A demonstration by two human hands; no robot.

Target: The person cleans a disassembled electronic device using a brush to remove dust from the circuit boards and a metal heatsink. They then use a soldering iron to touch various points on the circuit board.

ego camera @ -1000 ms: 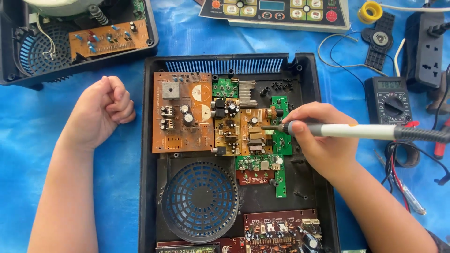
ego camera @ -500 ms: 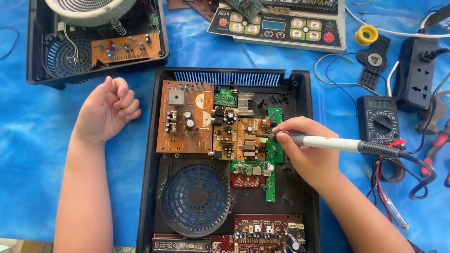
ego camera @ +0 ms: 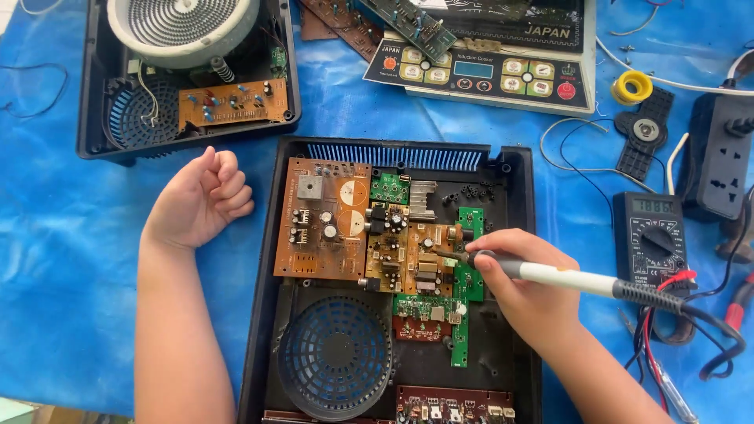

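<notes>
Since a moment ago our loosely curled, empty left hand (ego camera: 200, 200) barely shifts; our right hand (ego camera: 528, 290) stays clamped on the soldering iron (ego camera: 550, 275), tip seemingly touching the brown circuit board (ego camera: 377, 235).

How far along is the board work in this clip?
Done: the black casing lies open, boards exposed. In hand: the right hand holds the soldering iron, its tip at the brown circuit board; the left hand rests empty. Left: casing not closed.
</notes>
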